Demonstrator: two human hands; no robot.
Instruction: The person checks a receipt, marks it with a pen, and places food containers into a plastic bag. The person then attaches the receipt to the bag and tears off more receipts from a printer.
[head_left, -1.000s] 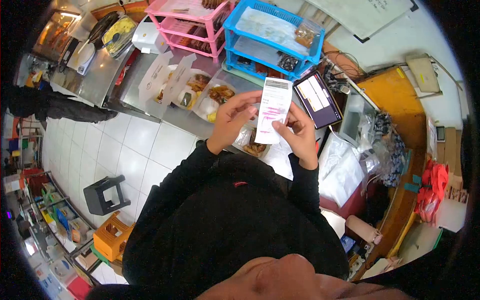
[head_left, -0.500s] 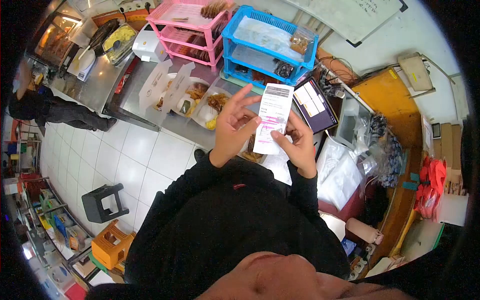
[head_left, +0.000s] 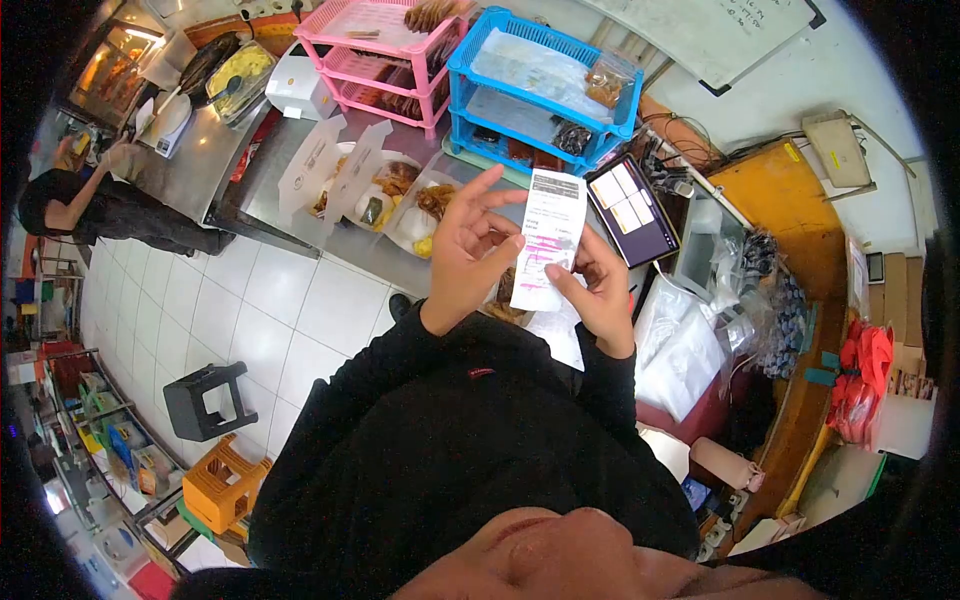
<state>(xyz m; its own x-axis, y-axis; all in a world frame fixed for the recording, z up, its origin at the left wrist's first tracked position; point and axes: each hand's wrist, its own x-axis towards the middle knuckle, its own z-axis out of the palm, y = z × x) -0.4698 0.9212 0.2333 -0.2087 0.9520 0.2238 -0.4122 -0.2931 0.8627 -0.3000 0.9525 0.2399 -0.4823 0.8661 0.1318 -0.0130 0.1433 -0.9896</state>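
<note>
A printed paper receipt (head_left: pixel 552 212) with pink highlighter marks is held up over the counter edge. My right hand (head_left: pixel 603 295) pinches its lower right part, thumb on the front and fingers behind. My left hand (head_left: pixel 468 255) has its thumb at the receipt's left edge, with other fingers loosely spread and partly behind the paper. Another white paper strip (head_left: pixel 562 340) hangs below the receipt; where it is held is hidden. Beyond my left hand are open white food boxes (head_left: pixel 352 185) with rice and other food. A tablet (head_left: pixel 633 212) with a lit screen is beside my right hand.
Pink tray rack (head_left: pixel 430 118) and blue tray rack (head_left: pixel 457 85) stand at the back. White plastic bags (head_left: pixel 680 350) lie to the right. A black stool (head_left: pixel 195 405) and an orange stool (head_left: pixel 222 490) are on the floor left. A co-worker (head_left: pixel 120 205) reaches toward a scale (head_left: pixel 168 128).
My hands and the receipt stay nearly in place, with the view shifting slightly. At the far left, the co-worker has leaned into view with an arm extended to the counter.
</note>
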